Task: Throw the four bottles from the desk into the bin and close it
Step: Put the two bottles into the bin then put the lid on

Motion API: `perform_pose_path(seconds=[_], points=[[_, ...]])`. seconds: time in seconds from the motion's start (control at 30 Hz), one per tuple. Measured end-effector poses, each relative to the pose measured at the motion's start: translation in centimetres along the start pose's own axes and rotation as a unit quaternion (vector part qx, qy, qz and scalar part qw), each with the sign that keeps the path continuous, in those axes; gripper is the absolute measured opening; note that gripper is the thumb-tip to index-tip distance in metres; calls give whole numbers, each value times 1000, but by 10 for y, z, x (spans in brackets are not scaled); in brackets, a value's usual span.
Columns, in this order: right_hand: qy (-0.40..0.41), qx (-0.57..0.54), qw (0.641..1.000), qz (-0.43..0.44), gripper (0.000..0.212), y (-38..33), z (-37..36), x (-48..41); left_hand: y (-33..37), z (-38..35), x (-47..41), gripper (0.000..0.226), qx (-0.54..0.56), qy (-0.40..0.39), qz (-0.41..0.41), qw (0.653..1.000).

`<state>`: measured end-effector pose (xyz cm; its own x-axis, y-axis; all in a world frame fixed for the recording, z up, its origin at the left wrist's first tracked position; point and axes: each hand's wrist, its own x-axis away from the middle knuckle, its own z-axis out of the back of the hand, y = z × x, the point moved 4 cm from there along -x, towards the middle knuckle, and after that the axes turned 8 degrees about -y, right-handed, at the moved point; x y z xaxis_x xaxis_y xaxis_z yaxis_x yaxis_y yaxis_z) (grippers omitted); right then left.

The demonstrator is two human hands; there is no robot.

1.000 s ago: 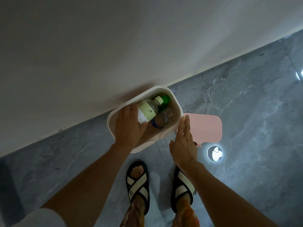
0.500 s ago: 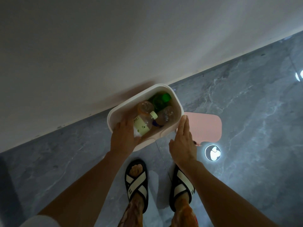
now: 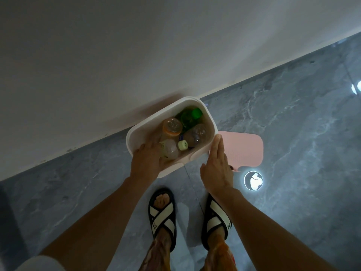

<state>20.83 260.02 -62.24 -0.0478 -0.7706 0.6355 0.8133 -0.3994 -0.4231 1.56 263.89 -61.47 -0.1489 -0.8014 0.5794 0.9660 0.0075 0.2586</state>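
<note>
Since a second ago the pale-capped bottle [image 3: 172, 150] has dropped from my left hand [image 3: 146, 161] into the bin [image 3: 136, 132], joining three others there. My left hand rests loose, fingers slack, on the bin's 7 o'clock rim. My right hand [image 3: 216, 169], flat and holding nothing, touches the pink lid [image 3: 244, 151] at the bin's 3 o'clock.
</note>
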Motion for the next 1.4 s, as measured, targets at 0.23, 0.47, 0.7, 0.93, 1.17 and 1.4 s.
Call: perform_pose_path(seconds=[0.23, 0.47, 0.7, 0.93, 1.17, 1.4], points=[[11, -38, 999, 32, 81, 7, 10, 2, 7, 10, 45, 36, 176, 126, 43, 975], [56, -193, 972, -120, 48, 64, -10, 2, -21, -15, 75, 47, 367, 234, 217, 874], [36, -297, 909, -290, 54, 148, -66, -8, -34, -51, 58, 34, 416, 235, 170, 862], [60, -347, 880, -318, 70, 197, -101, -30, -35, -65, 53, 31, 399, 292, 103, 863], [108, -337, 872, -338, 58, 207, -108, -59, -34, -71, 50, 33, 394, 319, 85, 858], [152, -327, 863, -353, 36, 200, -96, -52, -38, -71, 51, 34, 399, 295, 80, 865]])
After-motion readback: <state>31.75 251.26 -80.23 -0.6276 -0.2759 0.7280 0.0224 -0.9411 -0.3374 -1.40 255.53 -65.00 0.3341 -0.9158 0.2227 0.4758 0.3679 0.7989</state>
